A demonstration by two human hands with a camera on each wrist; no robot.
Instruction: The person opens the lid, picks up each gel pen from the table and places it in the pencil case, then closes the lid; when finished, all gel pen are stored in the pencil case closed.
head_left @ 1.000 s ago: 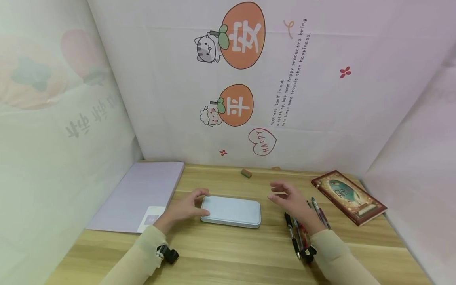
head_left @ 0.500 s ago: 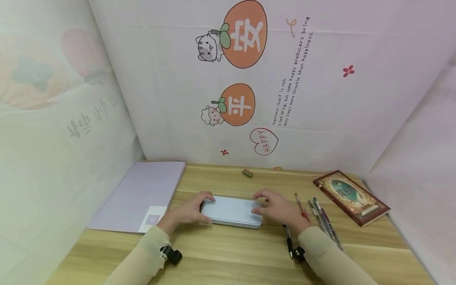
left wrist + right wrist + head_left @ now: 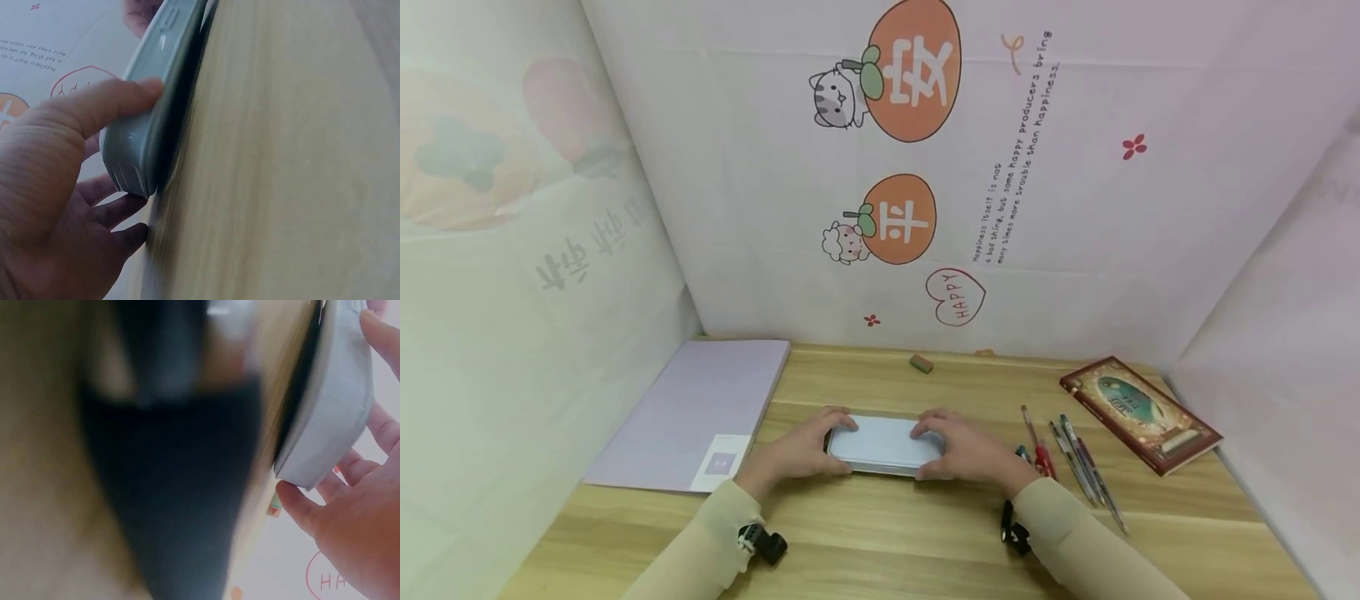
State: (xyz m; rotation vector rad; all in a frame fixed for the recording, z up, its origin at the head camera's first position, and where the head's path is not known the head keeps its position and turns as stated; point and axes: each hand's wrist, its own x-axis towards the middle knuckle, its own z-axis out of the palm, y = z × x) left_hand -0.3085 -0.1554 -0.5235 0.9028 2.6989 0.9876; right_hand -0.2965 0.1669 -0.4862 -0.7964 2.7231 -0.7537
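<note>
A pale case (image 3: 887,443) is found on the wooden surface (image 3: 880,533), about midway between its left and right edges and well apart from its far edge. The case is laid lengthwise, roughly parallel to that edge. Its left end is gripped by the left hand (image 3: 801,448), its right end by the right hand (image 3: 973,452). The fingers of both hands are clamped on the case: on each hand the thumb is placed at the near long side and the fingers are bent over the far side. In the left wrist view the lower fingers of the left hand are seen spread apart at the end of the case. A dark strip is seen between case and surface; whether the case is lifted cannot be determined. The right wrist view is largely blocked by a blurred dark object (image 3: 169,487), not identifiable.

A lilac folder (image 3: 692,408) bearing a white label (image 3: 722,462) is placed at the far left corner of the surface. A small eraser (image 3: 921,364) is noted near the far edge. Several pens (image 3: 1078,467) are scattered to the right of the right hand. A book (image 3: 1138,412) is set at an angle by the far right corner.
</note>
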